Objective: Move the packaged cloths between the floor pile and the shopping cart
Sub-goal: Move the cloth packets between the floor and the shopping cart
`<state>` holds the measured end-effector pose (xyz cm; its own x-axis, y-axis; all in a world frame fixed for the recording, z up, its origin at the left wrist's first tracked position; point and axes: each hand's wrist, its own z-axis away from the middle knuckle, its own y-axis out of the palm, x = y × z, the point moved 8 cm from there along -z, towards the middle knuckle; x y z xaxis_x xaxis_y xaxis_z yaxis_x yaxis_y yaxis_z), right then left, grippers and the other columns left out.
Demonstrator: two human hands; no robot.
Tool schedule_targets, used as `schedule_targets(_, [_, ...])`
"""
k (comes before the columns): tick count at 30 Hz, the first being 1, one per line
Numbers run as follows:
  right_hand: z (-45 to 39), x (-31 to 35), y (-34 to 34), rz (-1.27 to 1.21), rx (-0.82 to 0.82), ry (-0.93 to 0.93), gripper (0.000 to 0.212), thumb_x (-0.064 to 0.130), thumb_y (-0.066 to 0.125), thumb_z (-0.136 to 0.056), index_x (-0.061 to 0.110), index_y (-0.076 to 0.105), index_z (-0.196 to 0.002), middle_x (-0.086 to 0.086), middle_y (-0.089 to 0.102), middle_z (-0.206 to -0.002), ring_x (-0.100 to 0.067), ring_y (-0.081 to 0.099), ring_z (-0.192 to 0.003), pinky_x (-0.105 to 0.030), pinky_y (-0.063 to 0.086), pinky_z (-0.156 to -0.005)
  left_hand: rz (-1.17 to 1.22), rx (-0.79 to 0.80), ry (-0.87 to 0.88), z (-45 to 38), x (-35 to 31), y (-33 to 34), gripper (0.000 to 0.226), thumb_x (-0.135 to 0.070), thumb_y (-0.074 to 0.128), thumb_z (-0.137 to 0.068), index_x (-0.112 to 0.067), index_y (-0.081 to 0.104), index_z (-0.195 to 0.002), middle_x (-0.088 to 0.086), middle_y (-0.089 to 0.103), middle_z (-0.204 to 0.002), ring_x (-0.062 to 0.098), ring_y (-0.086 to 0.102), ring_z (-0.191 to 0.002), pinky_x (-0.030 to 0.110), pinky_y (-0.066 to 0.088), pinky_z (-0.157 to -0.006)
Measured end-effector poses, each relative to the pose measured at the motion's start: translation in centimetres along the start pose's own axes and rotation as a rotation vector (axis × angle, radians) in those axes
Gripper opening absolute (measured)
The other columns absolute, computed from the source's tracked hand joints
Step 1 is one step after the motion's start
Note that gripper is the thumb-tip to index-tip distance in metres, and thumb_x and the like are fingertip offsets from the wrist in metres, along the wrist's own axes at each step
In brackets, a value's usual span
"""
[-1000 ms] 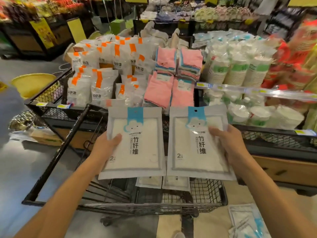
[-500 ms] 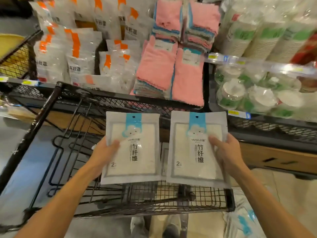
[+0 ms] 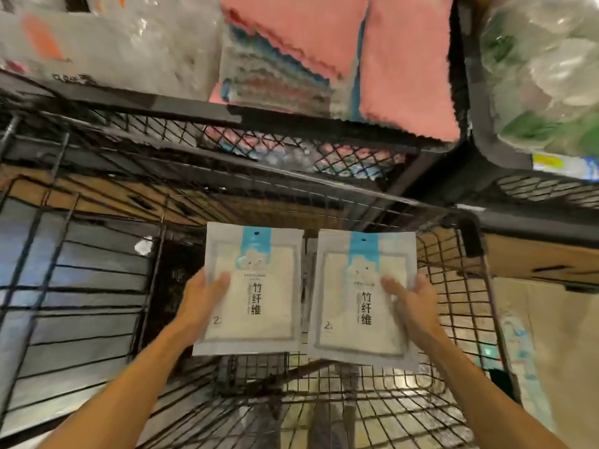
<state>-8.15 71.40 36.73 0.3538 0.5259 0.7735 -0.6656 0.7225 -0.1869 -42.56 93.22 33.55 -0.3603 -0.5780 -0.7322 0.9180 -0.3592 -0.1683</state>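
From my remote seat, the head camera looks down into a black wire shopping cart [image 3: 453, 306] pushed up against a store display, where stacked pink cloths [image 3: 372, 56] overhang a mesh shelf rim [image 3: 227, 137] and clear-wrapped white goods [image 3: 544, 69] fill the bin to the right (all of it smeared by motion blur). More bagged white stock [image 3: 123, 43] sits at upper left. Over the cart's basket, my left hand [image 3: 202, 299] grips the left packaged cloth [image 3: 259, 286] by its outer edge, thumb laid across the front; my right hand [image 3: 413, 303] pinches the right packaged cloth [image 3: 356, 299] likewise. The two flat pouches hang side by side, nearly touching, each greyish white with a blue header strip, a cloud mark and black characters over a pale cloth.
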Motion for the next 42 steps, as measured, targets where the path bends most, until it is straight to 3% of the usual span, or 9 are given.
schedule_targets(6, [-7.0,-6.2,1.2,0.026,-0.028,0.010,0.023,0.006,0.070,-0.094,0.000,0.061,-0.114,-0.016,0.078,-0.105,-0.034,0.078,-0.093,-0.042,0.066,-0.067,-0.007,0.003,0.012,-7.0,5.0,2.5,0.013,-0.013,0.059,-0.101,-0.013,0.067,-0.111,0.001,0.078,-0.092,0.016,0.076,-0.081,0.030,0.061,-0.062])
schedule_targets(10, [-10.2,-9.1,3.0,0.005,-0.010,0.007,0.020,-0.006,0.068,-0.093,0.012,0.061,-0.099,-0.007,0.080,-0.100,-0.023,0.078,-0.092,-0.037,0.065,-0.072,-0.019,-0.013,-0.021,-10.3,8.5,3.6,0.034,-0.035,0.070,-0.093,-0.016,0.065,-0.120,0.014,0.074,-0.112,0.040,0.072,-0.101,0.051,0.061,-0.077])
schedule_targets(13, [-11.6,-10.3,4.0,0.045,-0.042,-0.006,0.021,-0.006,0.069,-0.092,0.010,0.061,-0.104,0.008,0.080,-0.086,-0.009,0.077,-0.081,-0.026,0.062,-0.066,-0.033,-0.025,-0.001,-11.0,9.6,5.0,0.027,-0.019,0.063,-0.100,-0.010,0.059,-0.125,0.007,0.068,-0.118,0.028,0.067,-0.101,0.029,0.056,-0.075])
schedule_targets(15, [-12.3,-11.2,4.4,0.045,-0.072,-0.003,0.023,-0.001,0.072,-0.092,0.005,0.060,-0.110,0.002,0.078,-0.093,-0.018,0.077,-0.093,-0.036,0.065,-0.078,-0.082,-0.021,0.021,-11.4,10.0,5.3,0.022,-0.017,0.061,-0.100,-0.017,0.057,-0.122,0.000,0.066,-0.113,0.029,0.066,-0.107,0.032,0.055,-0.078])
schedule_targets(20, [-12.5,-11.7,5.4,0.162,-0.106,-0.053,0.024,0.008,0.070,-0.096,0.011,0.054,-0.113,0.005,0.068,-0.100,-0.016,0.069,-0.095,-0.021,0.062,-0.076,-0.193,0.000,0.085,-13.4,12.2,4.5,0.049,-0.060,0.069,-0.083,-0.026,0.060,-0.117,0.004,0.074,-0.112,0.026,0.073,-0.102,0.055,0.061,-0.083])
schedule_targets(25, [-12.6,-12.5,5.9,0.408,-0.173,-0.154,0.023,0.024,0.068,-0.098,0.016,0.049,-0.109,0.010,0.060,-0.091,-0.016,0.063,-0.082,-0.042,0.060,-0.086,-0.344,-0.060,0.172,-13.3,10.6,5.7,0.035,-0.039,0.061,-0.098,-0.017,0.052,-0.124,-0.007,0.068,-0.102,0.011,0.068,-0.092,0.033,0.057,-0.076])
schedule_targets(29, [-11.3,-11.7,6.3,0.662,-0.288,-0.231,0.054,0.044,0.064,-0.095,0.011,0.043,-0.131,-0.010,0.057,-0.127,-0.029,0.069,-0.101,-0.052,0.062,-0.081,-0.550,-0.176,0.198,-13.0,10.7,6.2,0.048,-0.045,0.053,-0.100,-0.013,0.037,-0.132,0.011,0.064,-0.111,0.034,0.067,-0.096,0.053,0.058,-0.080])
schedule_targets(36, [-11.4,-10.3,6.5,1.092,-0.397,-0.293,0.063,0.044,0.062,-0.099,0.001,0.041,-0.140,-0.022,0.051,-0.129,-0.041,0.051,-0.123,-0.063,0.040,-0.105,-0.915,-0.347,0.348,-12.8,9.3,7.5,0.057,-0.022,0.057,-0.100,0.006,0.034,-0.144,0.030,0.041,-0.134,0.040,0.052,-0.112,0.047,0.049,-0.093])
schedule_targets(42, [-11.5,-6.8,7.1,1.478,-0.236,-0.348,0.089,0.054,0.051,-0.102,0.009,0.006,-0.164,-0.015,0.018,-0.170,-0.033,0.021,-0.155,-0.062,0.017,-0.122,-1.259,-0.169,0.390,-12.0,6.4,8.9,0.070,-0.043,0.041,-0.104,-0.019,0.010,-0.162,0.017,0.003,-0.169,0.031,0.004,-0.157,0.048,0.006,-0.127])
